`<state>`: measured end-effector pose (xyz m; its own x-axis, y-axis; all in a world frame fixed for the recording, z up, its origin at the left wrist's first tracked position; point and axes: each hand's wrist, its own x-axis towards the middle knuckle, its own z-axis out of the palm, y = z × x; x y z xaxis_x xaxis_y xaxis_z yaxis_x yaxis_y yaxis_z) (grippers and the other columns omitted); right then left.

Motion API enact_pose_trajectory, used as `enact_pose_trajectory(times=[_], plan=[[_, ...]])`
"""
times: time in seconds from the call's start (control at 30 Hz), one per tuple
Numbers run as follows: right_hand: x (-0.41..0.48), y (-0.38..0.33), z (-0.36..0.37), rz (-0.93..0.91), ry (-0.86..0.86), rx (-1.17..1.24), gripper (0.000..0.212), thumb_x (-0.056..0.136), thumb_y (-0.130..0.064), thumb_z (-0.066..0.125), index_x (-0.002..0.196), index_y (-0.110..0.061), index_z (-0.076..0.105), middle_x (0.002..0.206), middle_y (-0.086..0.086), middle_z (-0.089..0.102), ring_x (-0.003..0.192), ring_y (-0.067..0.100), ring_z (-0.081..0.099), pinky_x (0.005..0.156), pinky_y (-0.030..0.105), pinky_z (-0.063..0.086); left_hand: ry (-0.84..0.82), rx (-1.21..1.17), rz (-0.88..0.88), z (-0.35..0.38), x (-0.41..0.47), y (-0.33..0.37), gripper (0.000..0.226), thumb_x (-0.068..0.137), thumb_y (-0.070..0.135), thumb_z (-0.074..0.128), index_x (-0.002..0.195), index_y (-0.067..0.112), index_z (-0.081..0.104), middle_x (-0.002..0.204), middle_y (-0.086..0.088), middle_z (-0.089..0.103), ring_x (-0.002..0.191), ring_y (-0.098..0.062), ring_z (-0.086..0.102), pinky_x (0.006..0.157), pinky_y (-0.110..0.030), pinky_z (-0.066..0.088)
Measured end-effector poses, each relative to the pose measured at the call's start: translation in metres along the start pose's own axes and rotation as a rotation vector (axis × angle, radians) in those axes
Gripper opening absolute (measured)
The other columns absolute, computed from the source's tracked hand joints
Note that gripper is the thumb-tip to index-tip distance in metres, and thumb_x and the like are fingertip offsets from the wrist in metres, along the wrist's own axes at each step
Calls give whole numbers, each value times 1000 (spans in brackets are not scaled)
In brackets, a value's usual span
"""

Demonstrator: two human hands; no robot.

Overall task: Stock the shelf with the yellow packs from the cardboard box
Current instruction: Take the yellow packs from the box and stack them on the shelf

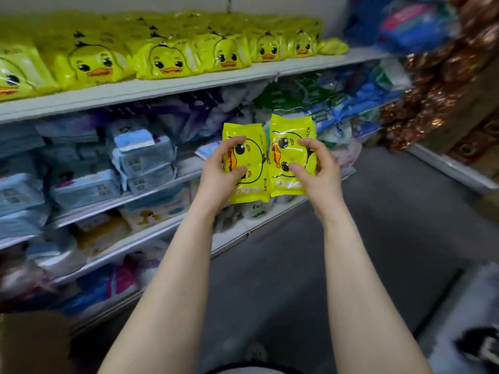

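Pale grey metal shelving [189, 85] fills the left side of the aisle. Its top board carries a crowded row of glossy yellow duck-faced packs [167, 60], several of them standing right at the front lip. A brown cardboard box [32, 344] shows only as a corner at lower left, its contents hidden. Two more yellow film packs are held side by side in the air, edges touching, in front of the middle shelves and below the top board: the left pack [255, 157] and the right pack [286, 130]. The left hand [218, 174] grips its pack with fingers and thumb curled round it; the right hand [318, 171] grips the other likewise. Likely hazards: the slick film may slide from a one-handed hold during the lift, and wedging packs into so full a row may tip a front pack over the lip.
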<state>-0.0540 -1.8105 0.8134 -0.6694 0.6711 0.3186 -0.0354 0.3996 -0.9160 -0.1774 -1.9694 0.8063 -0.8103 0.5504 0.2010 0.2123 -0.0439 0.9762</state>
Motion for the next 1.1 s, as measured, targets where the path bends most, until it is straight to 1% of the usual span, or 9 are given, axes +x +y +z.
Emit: enact_pose_trajectory(times=[0.1, 0.27, 0.37, 0.47, 0.6, 0.77, 0.9, 1.0, 1.1], plan=[[23, 16, -49, 15, 45, -33, 47, 78, -13, 72, 115, -39, 60, 118, -16, 62, 118, 15, 56, 105, 50, 42, -35, 13, 18, 54, 23, -1, 63, 74, -3, 62, 117, 43, 60, 117, 7, 60, 96, -10, 56, 99, -45, 49], [54, 35, -107, 34, 107, -48, 46, 79, -7, 71, 116, -33, 62, 115, -20, 62, 117, 11, 56, 106, 45, 43, -107, 20, 24, 123, 54, 3, 65, 74, 0, 63, 119, 47, 59, 119, 13, 61, 112, -23, 60, 101, -49, 47], [70, 48, -128, 43, 153, -55, 45, 80, -7, 71, 116, -33, 62, 115, -18, 61, 109, 4, 56, 99, 33, 46, -148, 39, 51, 152, 76, 4, 66, 73, 3, 63, 117, 53, 57, 130, 6, 59, 121, -23, 56, 102, -50, 46], [90, 59, -143, 46, 192, -67, 44, 81, -5, 70, 117, -29, 62, 108, -12, 59, 82, -11, 51, 76, 11, 40, -186, 36, 49, 177, 103, 1, 66, 77, -1, 64, 118, 49, 58, 130, 5, 59, 118, -22, 58, 101, -47, 48], [132, 81, -158, 68, 222, -75, 46, 82, -8, 71, 116, -37, 62, 115, -12, 63, 95, 1, 55, 87, 26, 46, -222, 1, 51, 208, 146, -3, 61, 80, -7, 63, 124, 35, 60, 119, 9, 61, 83, -1, 57, 88, -34, 52], [204, 101, -169, 57, 249, -77, 47, 81, -8, 70, 113, -41, 61, 120, -7, 64, 111, 14, 60, 96, 44, 51, -228, -10, 70, 239, 217, -10, 65, 79, -4, 65, 118, 47, 59, 118, 12, 62, 92, -10, 59, 96, -47, 51], [271, 109, -171, 31, 251, -86, 46, 79, -13, 70, 112, -44, 61, 123, -9, 64, 118, 19, 58, 100, 52, 47, -234, 1, 117, 255, 282, -7, 62, 80, -6, 64, 126, 35, 59, 123, 5, 60, 94, -14, 58, 97, -48, 50], [315, 114, -172, 4, 272, -104, 46, 81, -10, 70, 113, -41, 61, 122, -11, 63, 118, 16, 57, 102, 47, 46, -225, 10, 141, 265, 328, -2, 61, 81, -5, 65, 126, 36, 59, 117, 7, 62, 77, -8, 54, 88, -47, 54], [351, 120, -172, -15, 264, -100, 45, 82, -5, 71, 115, -33, 62, 121, -17, 61, 118, 7, 54, 103, 35, 44, -209, 12, 138, 274, 362, -2, 61, 82, -5, 63, 126, 37, 58, 121, 8, 61, 80, -3, 55, 92, -45, 53]])
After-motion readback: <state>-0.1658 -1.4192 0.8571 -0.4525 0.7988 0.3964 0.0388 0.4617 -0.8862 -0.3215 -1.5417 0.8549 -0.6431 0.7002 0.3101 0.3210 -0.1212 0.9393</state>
